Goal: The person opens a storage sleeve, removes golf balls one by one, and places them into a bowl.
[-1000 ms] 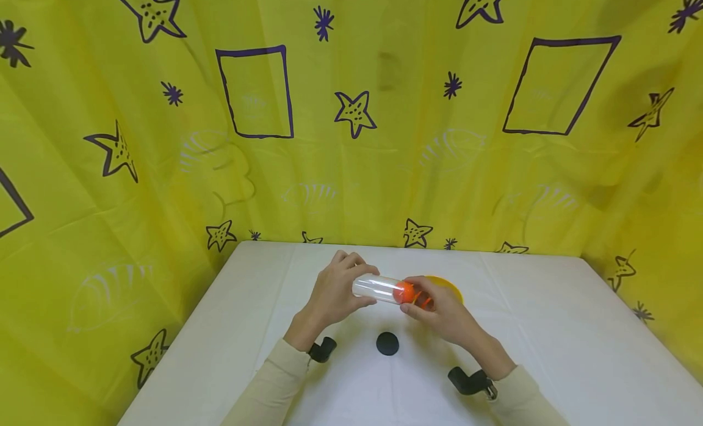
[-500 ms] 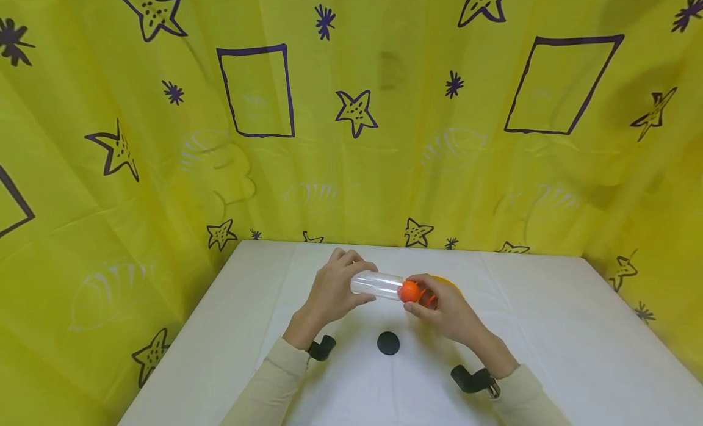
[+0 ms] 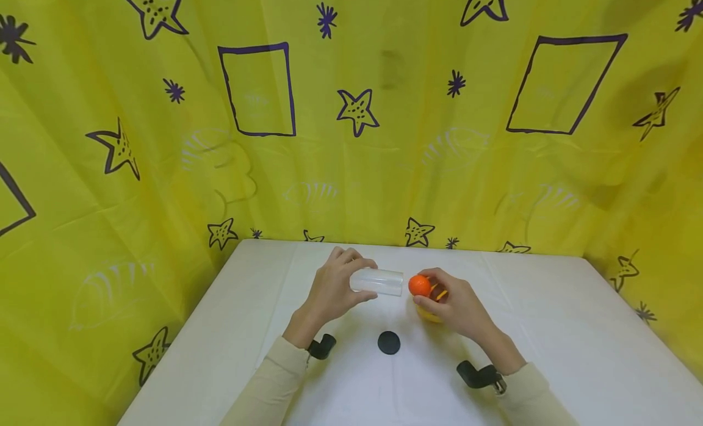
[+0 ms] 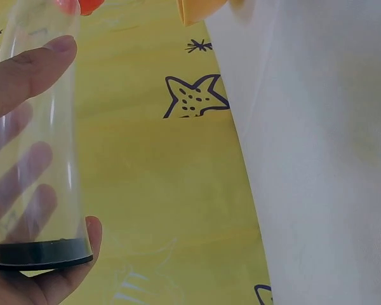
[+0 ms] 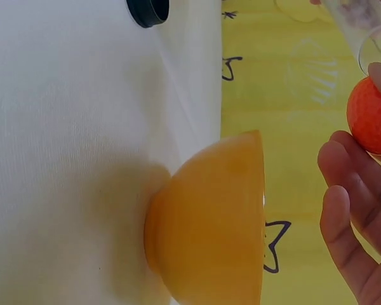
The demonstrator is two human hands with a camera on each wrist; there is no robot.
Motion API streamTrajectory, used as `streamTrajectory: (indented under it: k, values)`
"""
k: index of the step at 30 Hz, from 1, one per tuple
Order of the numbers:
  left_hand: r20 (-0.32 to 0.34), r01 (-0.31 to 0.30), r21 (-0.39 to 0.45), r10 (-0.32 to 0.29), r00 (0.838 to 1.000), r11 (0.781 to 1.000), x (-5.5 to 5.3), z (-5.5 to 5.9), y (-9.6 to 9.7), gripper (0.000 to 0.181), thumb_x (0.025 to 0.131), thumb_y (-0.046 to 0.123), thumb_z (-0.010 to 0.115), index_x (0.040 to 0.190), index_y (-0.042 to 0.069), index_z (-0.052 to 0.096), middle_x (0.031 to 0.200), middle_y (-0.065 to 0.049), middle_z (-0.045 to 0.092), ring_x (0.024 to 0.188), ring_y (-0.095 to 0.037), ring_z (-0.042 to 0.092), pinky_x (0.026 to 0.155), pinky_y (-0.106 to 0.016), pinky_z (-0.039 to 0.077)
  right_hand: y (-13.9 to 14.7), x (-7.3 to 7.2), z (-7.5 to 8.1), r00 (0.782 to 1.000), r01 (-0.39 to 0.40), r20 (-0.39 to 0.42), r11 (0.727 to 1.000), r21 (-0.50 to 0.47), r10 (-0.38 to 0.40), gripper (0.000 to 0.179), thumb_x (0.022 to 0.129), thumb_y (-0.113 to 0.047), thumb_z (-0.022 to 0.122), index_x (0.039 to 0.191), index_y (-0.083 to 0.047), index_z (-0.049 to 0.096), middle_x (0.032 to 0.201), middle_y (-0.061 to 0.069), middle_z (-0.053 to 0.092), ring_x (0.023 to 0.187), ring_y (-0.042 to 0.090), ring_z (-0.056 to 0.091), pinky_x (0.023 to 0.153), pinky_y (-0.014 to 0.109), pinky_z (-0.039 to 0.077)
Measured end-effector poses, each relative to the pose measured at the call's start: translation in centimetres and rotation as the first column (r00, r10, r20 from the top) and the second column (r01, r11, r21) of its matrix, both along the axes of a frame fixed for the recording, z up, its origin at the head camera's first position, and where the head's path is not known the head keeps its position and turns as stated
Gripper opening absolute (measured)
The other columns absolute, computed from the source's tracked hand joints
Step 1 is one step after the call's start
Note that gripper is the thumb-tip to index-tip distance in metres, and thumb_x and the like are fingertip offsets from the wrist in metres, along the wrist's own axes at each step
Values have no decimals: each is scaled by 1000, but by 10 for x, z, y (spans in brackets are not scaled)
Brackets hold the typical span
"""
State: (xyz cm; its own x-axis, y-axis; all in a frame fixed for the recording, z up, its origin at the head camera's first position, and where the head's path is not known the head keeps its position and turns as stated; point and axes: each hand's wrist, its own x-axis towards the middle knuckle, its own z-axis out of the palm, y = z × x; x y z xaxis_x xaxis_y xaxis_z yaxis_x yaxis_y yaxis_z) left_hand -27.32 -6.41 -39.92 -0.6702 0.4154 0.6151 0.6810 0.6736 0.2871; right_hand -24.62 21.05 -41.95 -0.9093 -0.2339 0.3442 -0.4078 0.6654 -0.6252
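Note:
My left hand [image 3: 334, 288] grips a clear plastic tube [image 3: 387, 283] lying nearly level above the table, its mouth toward the right. A black end [image 4: 44, 253] closes the tube near the palm in the left wrist view, and its walls show no ball inside. Just past the mouth, my right hand [image 3: 457, 303] pinches an orange ball [image 3: 419, 286] with a dimpled surface between thumb and fingers. Below the right hand stands a yellow bowl [image 5: 209, 222], partly hidden by that hand in the head view.
A round black cap [image 3: 389, 342] lies on the white table [image 3: 340, 383] between the forearms. A yellow curtain [image 3: 351, 169] with dark star drawings hangs behind and along both sides of the table.
The orange ball has come out of the tube's mouth and moved right with my right hand, leaving a small gap. My left hand and the tube have stayed nearly in place.

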Motion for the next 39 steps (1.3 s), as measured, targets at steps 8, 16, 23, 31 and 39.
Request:
streamTrajectory:
  k: [8,16,23,31,39]
  values:
    - [14,1,13,-1,1000,1000,-1,0,0,47,71,32,95,111,22,75,104,2,67,99,-17,53,73,-29,52,10,-3,3,998,65,-8,998,-1,-65,43,86,-22,83,124,-10,66,100,5,70,79,16,57,64,23,50]
    - [27,4,25,-4,1000,1000,-1,0,0,47,71,32,95,111,21,74,105,2,68,99,-17,53,73,-29,53,18,-5,3,996,74,-40,997,-29,-75,43,85,-23,84,122,-9,67,99,6,70,74,12,57,62,23,50]
    - [51,9,46,-11,999,999,-1,-1,1,46,72,30,95,112,22,74,108,0,69,101,-18,54,77,-32,54,24,-8,2,993,113,23,993,-15,-113,43,88,-24,81,125,-11,65,104,9,70,81,18,60,63,23,52]
    - [60,12,42,-15,998,999,-1,-1,1,46,73,30,94,113,21,73,109,0,70,102,-18,55,79,-33,55,31,-12,-2,987,154,51,988,-2,-154,43,89,-27,80,127,-11,64,106,10,70,85,21,61,63,23,52]
    - [67,0,23,-2,998,1000,-1,-2,2,48,73,33,94,114,19,73,111,-2,72,100,-18,58,78,-31,54,34,-12,-3,980,181,78,983,11,-182,47,90,-34,79,128,-9,64,110,12,69,87,20,59,64,23,50]
